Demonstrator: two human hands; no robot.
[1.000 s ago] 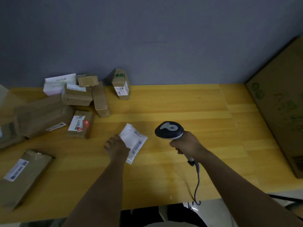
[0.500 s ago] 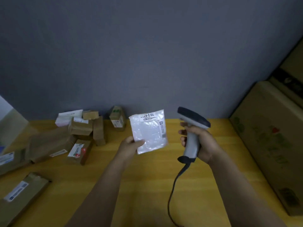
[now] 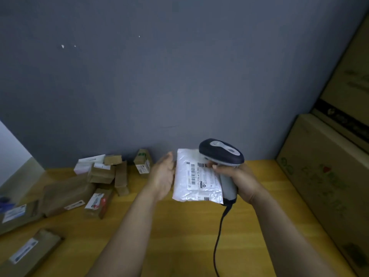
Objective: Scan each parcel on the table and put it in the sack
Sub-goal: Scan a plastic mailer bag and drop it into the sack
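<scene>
Head view: white parcel [image 3: 196,176] is held up above the table [image 3: 179,236], label side turned to the camera.
Left hand [image 3: 163,175]: fingers are kept nearly straight, laid along the parcel's left edge.
Right hand [image 3: 239,179]: fingers are curled round the scanner [image 3: 221,151] grip; the parcel's top right corner is overlapped by its head.
Table left: brown parcels [image 3: 99,174] are heaped.

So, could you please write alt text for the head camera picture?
A right hand grips a barcode scanner over the label of a white parcel, the left hand against its left edge. Brown boxes lie on the wooden table at left.
</scene>
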